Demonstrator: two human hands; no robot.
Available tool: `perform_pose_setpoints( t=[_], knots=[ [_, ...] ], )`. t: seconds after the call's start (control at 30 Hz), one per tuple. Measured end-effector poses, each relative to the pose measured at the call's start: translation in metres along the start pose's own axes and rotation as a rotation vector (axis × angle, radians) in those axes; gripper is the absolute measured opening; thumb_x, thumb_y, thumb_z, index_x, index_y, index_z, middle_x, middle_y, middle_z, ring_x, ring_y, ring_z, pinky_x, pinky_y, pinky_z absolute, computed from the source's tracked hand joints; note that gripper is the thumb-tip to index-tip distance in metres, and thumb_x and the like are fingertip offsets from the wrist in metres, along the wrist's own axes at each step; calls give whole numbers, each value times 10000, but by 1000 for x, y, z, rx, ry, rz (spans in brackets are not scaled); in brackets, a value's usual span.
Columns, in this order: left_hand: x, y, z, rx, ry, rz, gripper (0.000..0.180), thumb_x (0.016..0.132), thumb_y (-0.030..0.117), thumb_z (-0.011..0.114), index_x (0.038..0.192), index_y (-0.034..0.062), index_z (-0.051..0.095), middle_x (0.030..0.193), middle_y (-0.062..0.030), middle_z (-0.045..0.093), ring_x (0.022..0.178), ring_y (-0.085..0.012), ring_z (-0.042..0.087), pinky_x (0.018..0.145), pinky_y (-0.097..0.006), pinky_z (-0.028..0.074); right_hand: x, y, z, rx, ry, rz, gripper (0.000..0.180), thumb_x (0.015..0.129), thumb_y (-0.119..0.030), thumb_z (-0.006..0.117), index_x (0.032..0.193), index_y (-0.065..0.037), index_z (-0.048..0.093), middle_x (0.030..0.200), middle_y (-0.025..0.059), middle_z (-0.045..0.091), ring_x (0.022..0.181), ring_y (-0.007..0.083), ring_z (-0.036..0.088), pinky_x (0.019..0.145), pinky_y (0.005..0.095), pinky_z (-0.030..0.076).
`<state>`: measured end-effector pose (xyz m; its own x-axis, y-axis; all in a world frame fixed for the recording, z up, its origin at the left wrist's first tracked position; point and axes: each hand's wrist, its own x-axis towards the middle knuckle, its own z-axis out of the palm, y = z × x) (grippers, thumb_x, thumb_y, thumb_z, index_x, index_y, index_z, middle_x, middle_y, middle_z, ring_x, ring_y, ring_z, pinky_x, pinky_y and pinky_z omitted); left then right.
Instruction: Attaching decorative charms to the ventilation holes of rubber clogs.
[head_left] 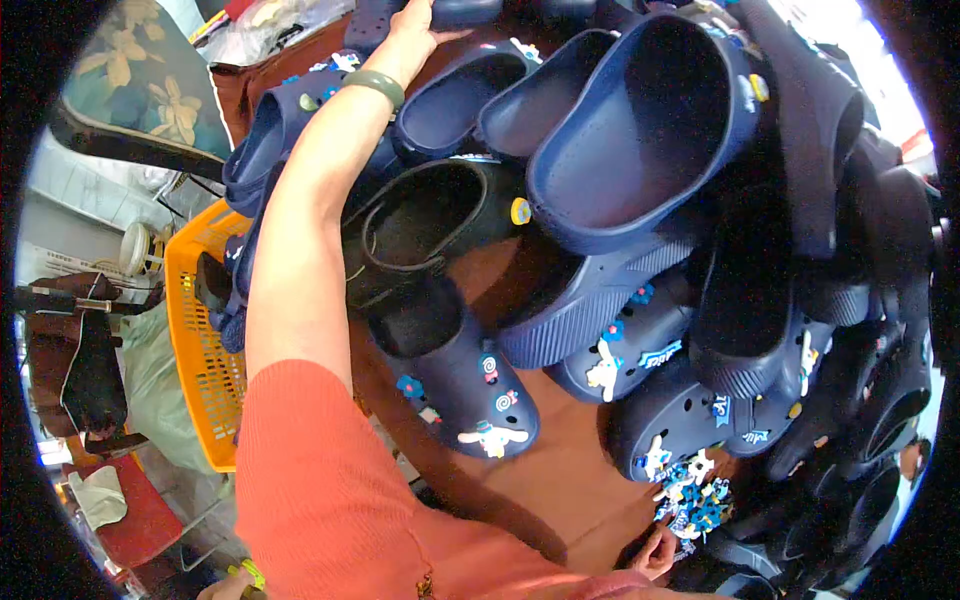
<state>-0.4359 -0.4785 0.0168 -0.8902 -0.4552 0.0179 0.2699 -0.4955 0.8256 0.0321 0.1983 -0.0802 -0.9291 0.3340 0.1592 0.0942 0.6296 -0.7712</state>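
My left arm, in a coral sleeve with a dark green bangle point(374, 87), stretches to the far edge. There my left hand point(412, 32) is over navy clogs, one finger stretched out and the other fingertips cut off by the picture's edge. My right hand point(655, 553) is low at the right, its fingers curled beside a pile of small blue and white shoe charms point(695, 503); whatever it pinches is too small to make out. Between the arms lies a navy clog point(465, 375) with flower, candy and white character charms. A black clog point(420, 220) lies just beyond it.
Navy clogs are heaped along the right, a large one point(640, 130) on top. Left of my arm stands an orange plastic basket point(200, 330) with dark shoes in it. A flowered chair back point(150, 80) is at the far left, a red stool point(130, 520) near left. Brown cloth point(560, 470) covers the table.
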Motion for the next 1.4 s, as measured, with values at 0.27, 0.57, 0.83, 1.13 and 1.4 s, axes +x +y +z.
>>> perform_pose_setpoints(
  t=[0.27, 0.57, 0.83, 1.13, 1.4],
  knots=[
    [-60, 91, 15, -90, -263, 269, 415, 756, 87, 629, 1158, 6, 564, 1098, -131, 647, 1013, -281, 635, 922, -497, 500, 8, -5, -3, 53, -133, 30, 169, 941, -140, 589, 970, 21, 631, 888, 61, 620, 835, 148, 549, 790, 275, 440],
    [-247, 95, 108, 136, -812, 184, 610, 667, 125, 629, 1261, 18, 543, 1181, -112, 630, 1073, -234, 603, 1010, -389, 435, 8, -16, 2, 178, -136, -35, 179, 924, -124, 604, 930, 53, 631, 873, 67, 617, 823, 161, 556, 764, 287, 454],
    [-396, 16, 203, 136, -923, -396, 357, 702, 102, 751, 1037, 11, 664, 965, -101, 695, 843, -190, 670, 832, -339, 528, 7, 21, -22, 589, -74, 123, 267, 978, -257, 532, 1036, -22, 646, 784, -22, 565, 688, 63, 473, 604, 212, 368],
    [-460, -130, 251, 982, -1450, -385, 510, 744, 390, 760, 1086, 21, 676, 1019, -90, 682, 956, -164, 623, 872, -305, 479, 14, -20, -16, 609, -250, 114, 335, 1009, -296, 466, 1072, -19, 644, 865, -5, 604, 747, 69, 508, 681, 215, 415],
    [-491, -179, 233, 1088, -1531, 358, 518, 889, 362, 618, 1221, -32, 569, 1188, -214, 616, 1096, -375, 586, 973, -397, 444, 5, 2, -11, 448, -314, -36, 264, 987, -213, 504, 1057, 3, 637, 907, 51, 647, 856, 117, 578, 788, 262, 464]
  ],
)
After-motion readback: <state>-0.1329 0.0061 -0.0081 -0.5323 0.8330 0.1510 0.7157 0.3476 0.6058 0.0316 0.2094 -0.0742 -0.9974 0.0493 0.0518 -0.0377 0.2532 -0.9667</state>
